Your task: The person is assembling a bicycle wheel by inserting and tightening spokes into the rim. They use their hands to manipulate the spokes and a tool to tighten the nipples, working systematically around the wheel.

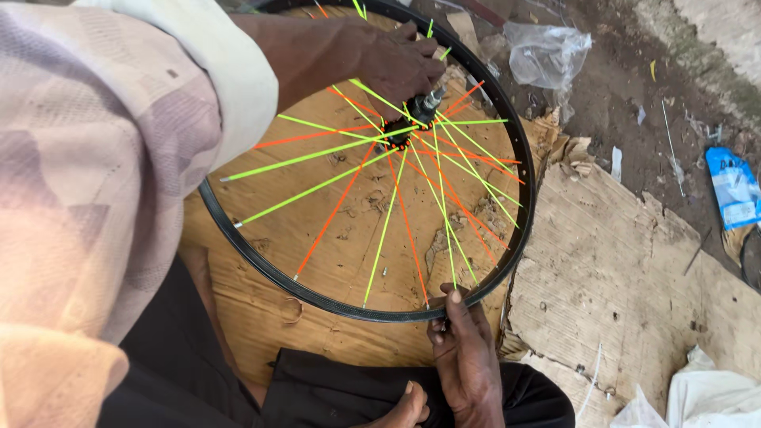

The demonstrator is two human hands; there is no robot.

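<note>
While the bicycle wheel [372, 158] lies nearly flat on a sheet of brown cardboard [333, 246], both hands work at it from opposite sides. The wheel has a black rim [277, 277] and a black hub [412, 119] with a metal axle end, and its spokes [396, 214] are sleeved in bright green and orange, crossing out from the hub to the rim. The left hand [396, 59] reaches in from the upper left, past a pale sleeve [206, 71], and sits curled at the hub, fingers closed around the axle area; the exact grip is hidden by the back of the hand. The right hand [464, 349] is at the near edge of the rim, thumb and fingers pinched narrowly on the rim where a green spoke ends.

Just below the wheel, dark trousers [341, 388] and a bare foot [404, 408] show beside the right hand. To the right lies a second, torn piece of cardboard [618, 269], partly under the rim. Beyond it the ground [626, 95] is dark dirt strewn with scraps. A crumpled clear plastic bag [547, 51] rests near the wheel's far side; whether it holds anything cannot be told. A blue packet [733, 186] lies at the right edge, and white plastic sacking [705, 396] fills the lower right corner.
</note>
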